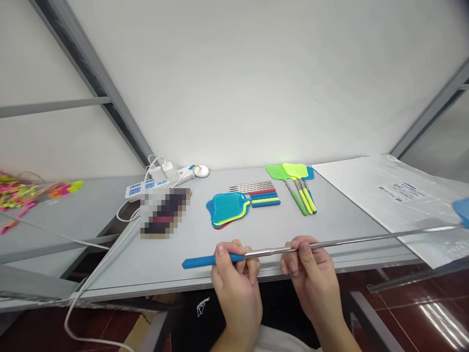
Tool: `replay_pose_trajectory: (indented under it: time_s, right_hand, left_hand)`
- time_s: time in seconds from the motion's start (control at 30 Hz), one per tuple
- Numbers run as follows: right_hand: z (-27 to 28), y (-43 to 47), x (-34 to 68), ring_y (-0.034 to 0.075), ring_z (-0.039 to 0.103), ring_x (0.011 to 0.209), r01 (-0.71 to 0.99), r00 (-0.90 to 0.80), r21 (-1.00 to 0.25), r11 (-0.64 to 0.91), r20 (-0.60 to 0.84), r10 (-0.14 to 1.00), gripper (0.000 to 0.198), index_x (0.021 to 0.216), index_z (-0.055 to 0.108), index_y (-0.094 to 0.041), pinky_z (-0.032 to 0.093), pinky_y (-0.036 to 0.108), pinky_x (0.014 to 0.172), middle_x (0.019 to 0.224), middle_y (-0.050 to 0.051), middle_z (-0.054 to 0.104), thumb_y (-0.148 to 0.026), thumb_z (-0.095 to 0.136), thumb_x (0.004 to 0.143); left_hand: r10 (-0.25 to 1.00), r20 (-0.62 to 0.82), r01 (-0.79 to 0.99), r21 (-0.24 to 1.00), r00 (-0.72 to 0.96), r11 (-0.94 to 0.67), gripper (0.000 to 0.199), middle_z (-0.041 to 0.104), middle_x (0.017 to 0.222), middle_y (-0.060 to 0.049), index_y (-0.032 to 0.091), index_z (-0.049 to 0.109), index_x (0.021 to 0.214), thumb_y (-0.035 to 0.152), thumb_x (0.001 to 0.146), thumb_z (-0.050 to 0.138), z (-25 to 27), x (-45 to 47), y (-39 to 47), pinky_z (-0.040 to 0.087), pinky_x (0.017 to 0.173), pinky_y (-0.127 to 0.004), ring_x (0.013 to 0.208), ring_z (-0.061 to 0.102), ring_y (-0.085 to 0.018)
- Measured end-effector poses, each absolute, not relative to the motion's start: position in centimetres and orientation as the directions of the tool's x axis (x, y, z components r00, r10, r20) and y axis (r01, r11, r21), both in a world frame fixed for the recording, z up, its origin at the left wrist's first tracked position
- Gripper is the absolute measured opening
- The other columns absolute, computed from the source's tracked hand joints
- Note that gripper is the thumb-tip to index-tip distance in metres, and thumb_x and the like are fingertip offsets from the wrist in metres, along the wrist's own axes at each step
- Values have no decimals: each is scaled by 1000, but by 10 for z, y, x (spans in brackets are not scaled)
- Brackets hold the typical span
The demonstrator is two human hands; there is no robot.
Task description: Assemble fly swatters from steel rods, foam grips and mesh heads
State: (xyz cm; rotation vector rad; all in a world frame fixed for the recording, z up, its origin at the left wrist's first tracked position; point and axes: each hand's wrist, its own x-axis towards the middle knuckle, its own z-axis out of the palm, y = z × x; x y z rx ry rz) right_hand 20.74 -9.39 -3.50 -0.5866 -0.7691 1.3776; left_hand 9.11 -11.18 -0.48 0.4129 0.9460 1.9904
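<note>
From the lower middle to the right edge of the frame I see one long fly swatter [344,242]: matt blue handle [198,262], shiny thin metal rod [381,237], blue head [463,212]. The left hand [238,288] has its grip closed on the handle; the right hand [314,274] pinches the rod. On the grey bench [337,217], at centre, perforated heads [227,208] are piled; to their right lie other swatters [295,171], with four slim handles [305,201].
</note>
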Motion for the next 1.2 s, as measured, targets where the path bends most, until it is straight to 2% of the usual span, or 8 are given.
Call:
replay_pose_trajectory:
  time_s: [0.13, 0.23, 0.4, 0.6, 0.7, 0.83, 1.0, 1.2]
  right_hand:
    - [-34, -92, 205, 7, 47, 55, -580, -91, -810, 89, 173, 981, 15, 89, 72, -22, 45, 21, 54, 63, -2, 49, -33, 63, 92]
    - [-33, -94, 217, 9, 53, 59, -511, -168, -853, 106, 221, 961, 12, 96, 71, -23, 47, 23, 54, 70, -1, 55, -31, 66, 89]
    - [-34, -95, 229, 11, 59, 65, -409, -82, -881, 237, 294, 952, 8, 93, 71, -26, 50, 25, 57, 81, 0, 60, -21, 68, 87]
    - [-22, -92, 213, 11, 60, 64, -295, -91, -897, 330, 370, 925, 10, 88, 74, -27, 48, 26, 58, 76, 0, 64, -19, 72, 83]
    - [-20, -93, 201, 12, 60, 66, -297, -187, -918, 261, 324, 927, 8, 84, 75, -27, 48, 25, 60, 71, -1, 65, -21, 76, 79]
    - [-30, -91, 206, 13, 61, 65, -318, -179, -932, 172, 238, 955, 12, 89, 75, -25, 49, 26, 61, 74, 0, 65, -23, 78, 77]
    - [-33, -88, 226, 14, 61, 63, -375, -68, -890, 259, 305, 950, 9, 88, 73, -24, 49, 29, 56, 76, 2, 63, -21, 74, 80]
    - [-18, -91, 215, 14, 60, 67, -277, -149, -897, 345, 395, 907, 14, 84, 74, -26, 48, 29, 58, 75, 1, 65, -13, 74, 79]
  left_hand:
    - [803, 2, -509, 773, -595, -379, 37, 36, 61, 7, 16, 54, 70, 43, 95, 49, -6, 83, -114, 30, 43, -21, 38, 34, -2]
    - [803, -33, -535, 762, -595, -365, 36, 33, 58, 8, 17, 54, 70, 44, 94, 52, -1, 63, -110, 29, 41, -20, 37, 31, -2]
    - [807, -83, -599, 715, -585, -361, 36, 29, 53, 9, 19, 50, 69, 45, 93, 52, 6, 53, -107, 27, 39, -20, 35, 27, -3]
    - [831, -113, -658, 673, -544, -339, 36, 30, 53, 8, 20, 48, 70, 44, 96, 47, 4, 82, -116, 29, 39, -21, 35, 28, -4]
    - [871, -126, -679, 682, -475, -272, 39, 31, 53, 8, 19, 49, 68, 47, 96, 46, 0, 93, -120, 30, 40, -21, 35, 29, -4]
    - [863, -77, -618, 730, -499, -292, 38, 32, 55, 8, 18, 53, 70, 45, 96, 47, -2, 86, -118, 31, 42, -20, 38, 31, -3]
    - [851, -85, -620, 723, -518, -305, 37, 28, 53, 9, 18, 52, 69, 44, 95, 49, 3, 66, -109, 29, 41, -20, 37, 28, -3]
    - [836, -123, -673, 661, -534, -333, 38, 29, 52, 8, 20, 47, 69, 45, 96, 47, 6, 80, -115, 29, 40, -21, 35, 25, -4]
